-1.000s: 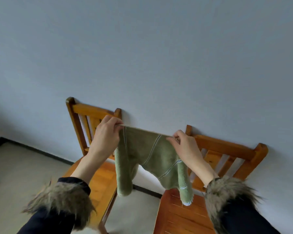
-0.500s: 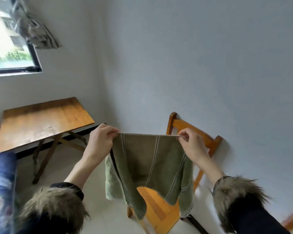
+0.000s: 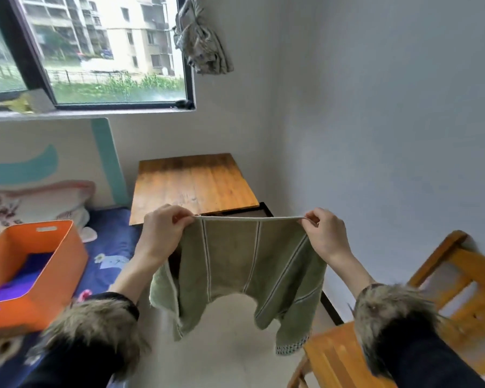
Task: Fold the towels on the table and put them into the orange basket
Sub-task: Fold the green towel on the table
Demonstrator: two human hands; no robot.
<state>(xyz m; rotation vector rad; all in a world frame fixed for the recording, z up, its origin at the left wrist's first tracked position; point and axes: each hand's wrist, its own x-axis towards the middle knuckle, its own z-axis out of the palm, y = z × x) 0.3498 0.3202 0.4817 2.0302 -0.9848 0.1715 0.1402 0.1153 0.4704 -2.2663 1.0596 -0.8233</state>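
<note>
— What has shifted? Window, wooden table and orange basket now fill the view.

— And the towel? Left hand and right hand pinch its top corners, holding it stretched in mid-air.

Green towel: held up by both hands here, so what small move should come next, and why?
Probably lower it onto the wooden table to fold. The left hand and right hand pinch the green towel taut in mid-air, its lower edges dangling unevenly.
</note>
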